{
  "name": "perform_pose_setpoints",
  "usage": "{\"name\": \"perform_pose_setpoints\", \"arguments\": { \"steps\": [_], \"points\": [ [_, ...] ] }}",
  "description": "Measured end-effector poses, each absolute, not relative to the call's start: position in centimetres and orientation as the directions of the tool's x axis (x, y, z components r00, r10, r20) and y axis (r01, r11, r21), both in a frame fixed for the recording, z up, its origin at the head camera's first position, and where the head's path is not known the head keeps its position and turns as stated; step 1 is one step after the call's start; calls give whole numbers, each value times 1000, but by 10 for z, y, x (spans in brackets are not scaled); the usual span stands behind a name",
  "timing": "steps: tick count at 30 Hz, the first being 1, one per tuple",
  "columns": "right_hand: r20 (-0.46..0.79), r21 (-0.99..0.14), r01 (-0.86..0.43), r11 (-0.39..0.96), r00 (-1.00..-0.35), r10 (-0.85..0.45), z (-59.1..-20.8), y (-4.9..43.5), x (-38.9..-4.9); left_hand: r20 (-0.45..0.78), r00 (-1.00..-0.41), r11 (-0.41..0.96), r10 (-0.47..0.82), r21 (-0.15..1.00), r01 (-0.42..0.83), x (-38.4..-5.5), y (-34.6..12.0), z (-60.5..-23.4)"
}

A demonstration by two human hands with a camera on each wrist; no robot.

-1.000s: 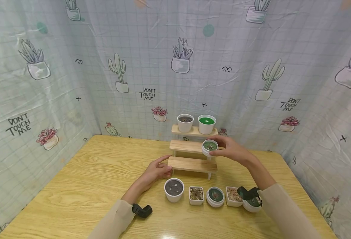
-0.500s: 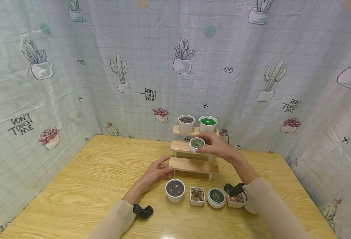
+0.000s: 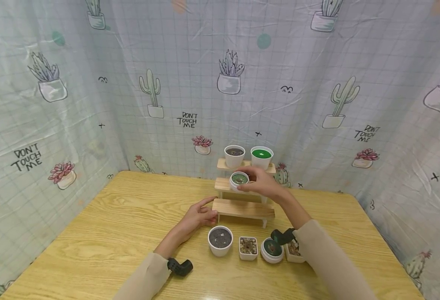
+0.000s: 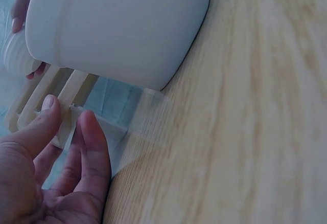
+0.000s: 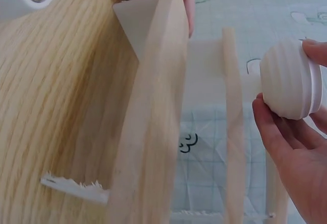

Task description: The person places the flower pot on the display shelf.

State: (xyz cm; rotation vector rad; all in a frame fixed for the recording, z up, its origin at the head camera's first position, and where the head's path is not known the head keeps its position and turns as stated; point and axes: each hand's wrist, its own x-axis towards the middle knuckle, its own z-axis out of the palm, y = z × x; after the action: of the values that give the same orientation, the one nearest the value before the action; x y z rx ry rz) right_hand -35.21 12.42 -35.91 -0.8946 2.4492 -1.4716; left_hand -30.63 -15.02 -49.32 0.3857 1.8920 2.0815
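Observation:
My right hand (image 3: 259, 182) holds a small white ribbed pot (image 3: 239, 179) with speckled green filling, thumb on one side and fingers on the other. The pot overlaps the middle board of a three-tier wooden display stand (image 3: 242, 208) in the head view, toward its left part. In the right wrist view, this pot (image 5: 286, 81) appears close over the middle board. My left hand (image 3: 195, 216) grips the left end of the stand's lowest board, thumb at the board's edge and fingers by the white leg (image 4: 104, 132).
Two white pots, one with dark filling (image 3: 235, 158) and one bright green (image 3: 262, 157), stand on the top board. Before the stand are a grey-filled pot (image 3: 220, 239), a square pebble pot (image 3: 248, 248), a round dark-green pot (image 3: 272, 251) and a square pot (image 3: 294, 252) partly behind the right sleeve.
My right hand has carried the ribbed pot leftward along the middle board, from its right end to its left part. My left hand has stayed at the stand's left end.

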Motion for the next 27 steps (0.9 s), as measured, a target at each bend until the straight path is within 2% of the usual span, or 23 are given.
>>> {"name": "perform_pose_setpoints", "arguments": {
  "steps": [27],
  "points": [
    [184,-845,-374,381,-874,-449,-373,88,-352,9,-928,-85,373,996,-24,-304,-149,-494]
  ]
}}
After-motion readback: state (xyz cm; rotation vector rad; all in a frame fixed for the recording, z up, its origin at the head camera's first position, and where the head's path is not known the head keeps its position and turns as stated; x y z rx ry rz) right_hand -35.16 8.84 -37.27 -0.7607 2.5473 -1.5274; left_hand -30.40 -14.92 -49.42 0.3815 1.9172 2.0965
